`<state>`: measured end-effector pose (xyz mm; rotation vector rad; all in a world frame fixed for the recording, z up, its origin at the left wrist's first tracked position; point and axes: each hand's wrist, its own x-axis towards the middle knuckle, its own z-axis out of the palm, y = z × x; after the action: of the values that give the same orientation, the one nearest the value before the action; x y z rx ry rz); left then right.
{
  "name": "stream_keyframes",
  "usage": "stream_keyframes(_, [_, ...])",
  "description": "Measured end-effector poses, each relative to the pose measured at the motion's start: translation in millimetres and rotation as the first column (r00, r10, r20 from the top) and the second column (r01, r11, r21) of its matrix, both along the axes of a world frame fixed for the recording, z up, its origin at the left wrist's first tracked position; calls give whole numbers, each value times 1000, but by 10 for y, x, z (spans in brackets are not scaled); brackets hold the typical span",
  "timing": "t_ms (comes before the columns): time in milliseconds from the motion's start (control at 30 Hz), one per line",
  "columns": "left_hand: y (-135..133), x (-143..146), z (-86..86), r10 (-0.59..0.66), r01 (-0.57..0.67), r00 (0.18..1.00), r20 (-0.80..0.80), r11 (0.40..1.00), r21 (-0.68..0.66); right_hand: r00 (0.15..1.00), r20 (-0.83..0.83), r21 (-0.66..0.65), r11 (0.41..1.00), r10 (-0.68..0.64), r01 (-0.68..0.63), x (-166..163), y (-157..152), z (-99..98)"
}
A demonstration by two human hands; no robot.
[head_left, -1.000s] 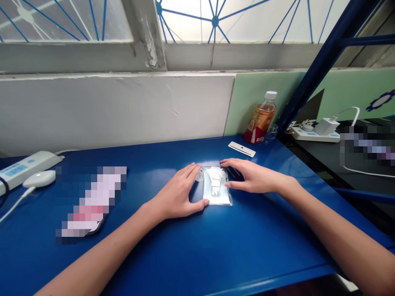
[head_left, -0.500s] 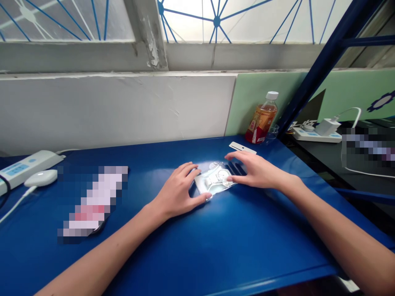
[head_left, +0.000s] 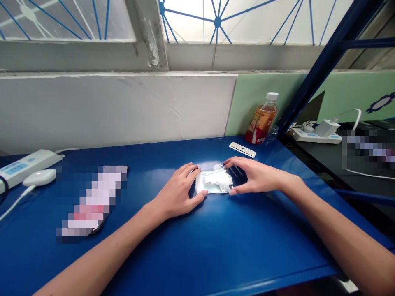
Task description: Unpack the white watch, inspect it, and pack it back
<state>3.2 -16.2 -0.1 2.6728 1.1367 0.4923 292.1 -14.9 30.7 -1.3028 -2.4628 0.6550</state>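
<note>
1. Left hand (head_left: 179, 193): fingers wide, at the packet's left side.
2. Packet (head_left: 212, 183): on the counter (head_left: 197, 246), nearer its back edge; the step looks like turning it square.
3. Right hand (head_left: 259, 174): fingers wide, about the packet's right side; further turning would call for light, even contact.
4. Versus half a second ago, the packet slants less.
</note>
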Motion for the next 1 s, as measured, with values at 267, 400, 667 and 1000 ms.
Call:
stream_keyframes(267, [16,7,5,10,-9,1000,20,999,-37,1000,-1,-39,999,6,-6,-5,2,7])
stream_keyframes(400, [13,18,23,17,-16,1000,17,999,-45,1000,13,-41,999,2,-2,-8,-1,10])
stream_keyframes(667, [2,17,54,9,-7,998,57,999,-40,1000,-7,-26,1000,11,-11,2,-1,-5])
stream_keyframes(1000, [-10,19,33,-56,56,994,98,998,6,998,18,-6,999,54,-54,15,-1,22])
